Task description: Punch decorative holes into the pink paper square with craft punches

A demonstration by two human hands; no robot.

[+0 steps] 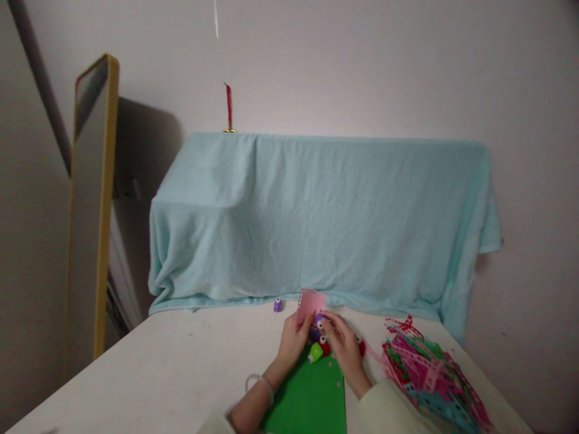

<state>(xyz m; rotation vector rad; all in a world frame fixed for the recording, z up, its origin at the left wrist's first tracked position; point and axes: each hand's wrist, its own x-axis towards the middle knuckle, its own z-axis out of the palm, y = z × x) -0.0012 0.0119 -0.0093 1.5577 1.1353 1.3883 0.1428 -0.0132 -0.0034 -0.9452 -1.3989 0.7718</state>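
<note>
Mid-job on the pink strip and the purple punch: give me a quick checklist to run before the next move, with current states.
1. Left hand grips the pink paper strip: ok, strip stands upright from the fingers.
2. Right hand on the purple punch: ok, fingers rest over it.
3. Strip seated in the punch slot: cannot tell, the hands hide it.
4. Green punch and red punch out of the way: not ok, crowded right against the hands.
5. Green sheet lying flat on the table: ok.
6. Pile of punched scraps apart from the hands: ok.
</note>
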